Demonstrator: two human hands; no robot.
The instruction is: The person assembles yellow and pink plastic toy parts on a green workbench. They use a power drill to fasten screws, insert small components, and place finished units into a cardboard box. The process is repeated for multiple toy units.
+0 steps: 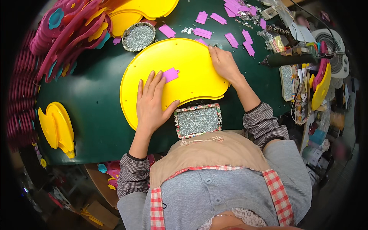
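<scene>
A large kidney-shaped yellow plastic panel [180,57] lies in front of me, with small holes near its rim. On top of it is a flat pink-purple plastic piece [171,74] with tabs at its end. My left hand [151,101] rests flat on the panel, fingers stretched out, the fingertips against the purple piece's left end. At the right edge, my right hand [224,65] grips the panel's rim; some of its fingers are hidden. Between the panel and my apron stands a rectangular tray [175,124] with a patterned rim, full of small silvery metal parts.
A round dish [125,45] of metal bits stands beyond the panel. Several purple pieces [202,33] lie scattered at the far right. Stacked magenta parts [53,38] crowd the far left, with yellow parts [63,126] nearer. A black-handled power screwdriver [283,59] and a white fan [337,57] are at right.
</scene>
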